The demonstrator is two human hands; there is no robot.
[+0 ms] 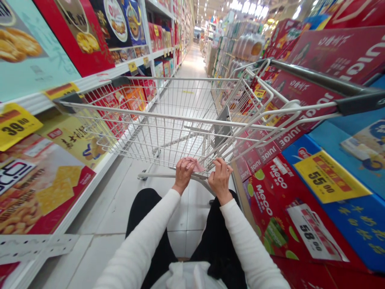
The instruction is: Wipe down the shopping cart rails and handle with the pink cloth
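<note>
The cart (168, 116) is standing crosswise just ahead, left hand (183, 173) pinching pink cloth (198, 166), right hand (221, 178) curling at its lower edge, hold unclear.

Toward 6 o'clock, the left hand (184, 173) partly hides the pink cloth (197, 165); toward 3, the frame edge crops the cart handle (319, 79); at 12, the aisle's far end (194, 49) blurs, details too small.

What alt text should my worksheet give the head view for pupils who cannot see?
A person's bare left hand holds a crumpled pink cloth or tissue at the lower edge of a grey metal-wire shopping cart; the bare right hand is at the same edge. White shelves of colourful boxes line the left, stacked red cardboard cartons the right.
</note>
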